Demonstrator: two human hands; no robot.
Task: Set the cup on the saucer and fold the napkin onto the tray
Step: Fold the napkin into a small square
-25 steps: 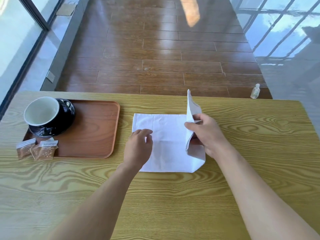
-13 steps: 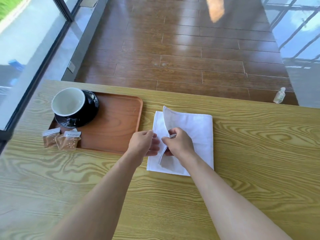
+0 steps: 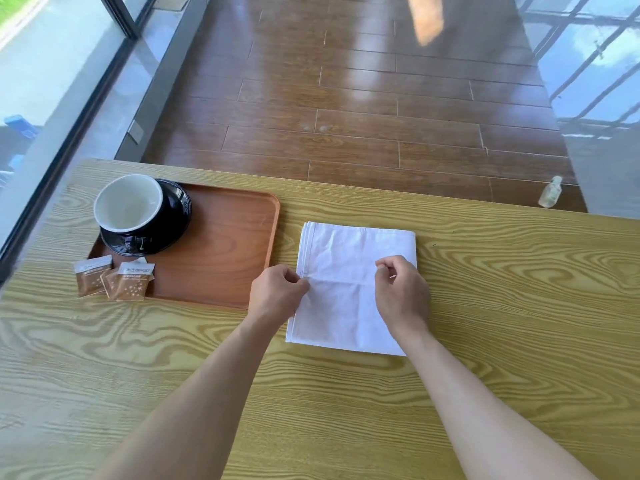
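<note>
Light wood-grain worktop (image 3: 485, 341); three brown paper sugar sachets (image 3: 114, 279) at its left, overlapping; small clear plastic bottle (image 3: 550, 192) on floor beyond its far-right edge.

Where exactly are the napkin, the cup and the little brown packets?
napkin (image 3: 349, 258): head view, on its bare upper middle.
cup (image 3: 129, 202): head view, on its white inside.
brown packets (image 3: 133, 282): head view, on the front of the right-hand packet.

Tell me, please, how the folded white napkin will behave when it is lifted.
The napkin is probably floppy: thin creased cloth. Its stacked layers, visible along the left edge, may slide apart. It looks light, so both hands, left and right, should manage.
</note>
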